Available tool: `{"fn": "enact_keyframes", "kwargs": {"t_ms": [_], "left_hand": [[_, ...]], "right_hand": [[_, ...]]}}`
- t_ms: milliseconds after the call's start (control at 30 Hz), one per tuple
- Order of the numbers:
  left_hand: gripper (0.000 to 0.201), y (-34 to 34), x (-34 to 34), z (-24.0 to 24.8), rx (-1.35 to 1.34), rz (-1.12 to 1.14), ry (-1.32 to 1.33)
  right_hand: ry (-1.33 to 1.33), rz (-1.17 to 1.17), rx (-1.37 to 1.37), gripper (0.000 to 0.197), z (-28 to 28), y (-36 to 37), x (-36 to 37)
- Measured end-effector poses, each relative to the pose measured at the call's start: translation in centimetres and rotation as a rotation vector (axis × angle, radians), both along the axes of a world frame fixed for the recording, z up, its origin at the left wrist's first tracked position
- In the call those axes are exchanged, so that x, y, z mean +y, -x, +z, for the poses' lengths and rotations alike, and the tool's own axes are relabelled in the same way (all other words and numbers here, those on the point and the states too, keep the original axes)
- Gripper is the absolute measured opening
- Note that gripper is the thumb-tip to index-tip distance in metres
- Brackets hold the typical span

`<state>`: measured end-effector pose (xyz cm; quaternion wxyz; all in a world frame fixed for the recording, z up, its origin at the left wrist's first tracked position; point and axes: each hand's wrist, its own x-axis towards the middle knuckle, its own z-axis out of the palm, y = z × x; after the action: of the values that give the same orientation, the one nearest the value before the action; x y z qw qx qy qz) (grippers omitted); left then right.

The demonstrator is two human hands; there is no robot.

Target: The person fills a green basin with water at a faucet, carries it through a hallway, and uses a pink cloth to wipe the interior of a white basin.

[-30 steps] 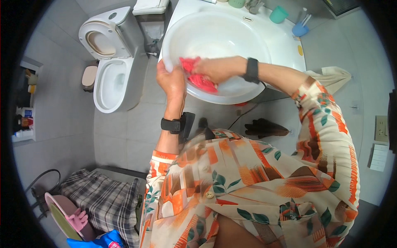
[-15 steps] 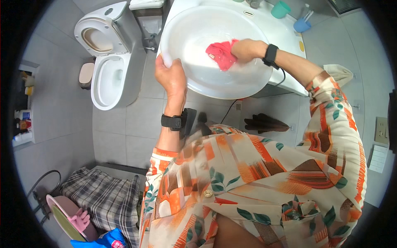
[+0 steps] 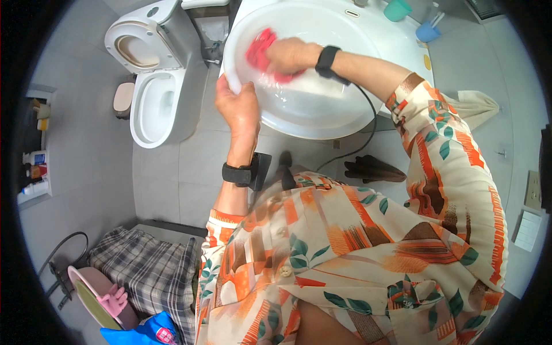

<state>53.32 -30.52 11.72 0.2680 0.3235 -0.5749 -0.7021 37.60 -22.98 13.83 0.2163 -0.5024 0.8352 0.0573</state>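
Note:
A large white basin (image 3: 339, 123) sits tilted on the washbasin counter. My left hand (image 3: 239, 108) is closed round the near-left part of its rim, thumb on top. Inside, my right hand (image 3: 291, 56) grips a wet red cloth (image 3: 260, 48) against the left inner wall. Part of the cloth is hidden under the palm and fingers, and its trailing end is blurred. Black straps are on both wrists, with a cable running from the right one.
The white counter (image 3: 405, 43) holds a green cup (image 3: 397, 10) and a blue cup (image 3: 428, 31) with toothbrushes. A toilet (image 3: 155, 106) with its lid up stands at left. Plaid fabric (image 3: 146, 259) and a pink tub (image 3: 92, 276) are at lower left. A towel (image 3: 474, 109) hangs at right.
My right hand has swept the red cloth from the basin's middle to its left inner wall. My left hand keeps its grip on the rim.

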Motion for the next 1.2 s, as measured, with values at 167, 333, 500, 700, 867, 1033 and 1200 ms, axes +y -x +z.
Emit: {"fn": "enact_keyframes", "kwargs": {"t_ms": [167,333,500,700,867,1033,1200], "left_hand": [[0.041,0.0,-0.2,0.0,-0.004,0.023,0.016],[0.041,0.3,0.0,0.1,0.011,0.037,0.008],[0.039,0.1,-0.1,0.2,0.028,0.074,-0.031],[0.038,-0.1,-0.3,0.0,0.013,0.041,-0.015],[0.038,-0.1,0.1,0.1,-0.041,0.012,0.049],[0.039,-0.3,0.4,0.5,-0.004,0.025,0.011],[0.037,0.0,0.2,-0.2,0.034,0.096,-0.015]], "right_hand": [[-0.107,-0.119,0.178,0.028,-0.5,5.3,3.2],[-0.328,-0.047,0.164,0.024,-0.4,4.8,8.5],[-0.42,0.121,-0.145,0.03,2.2,-1.1,8.0],[-0.102,0.166,-0.223,0.036,1.4,-4.5,4.2],[0.078,-0.03,0.017,0.041,-1.3,1.0,1.6],[-0.127,-0.171,0.116,0.044,-1.3,5.8,5.7],[-0.253,-0.333,-0.192,0.043,1.4,2.4,8.5]]}}
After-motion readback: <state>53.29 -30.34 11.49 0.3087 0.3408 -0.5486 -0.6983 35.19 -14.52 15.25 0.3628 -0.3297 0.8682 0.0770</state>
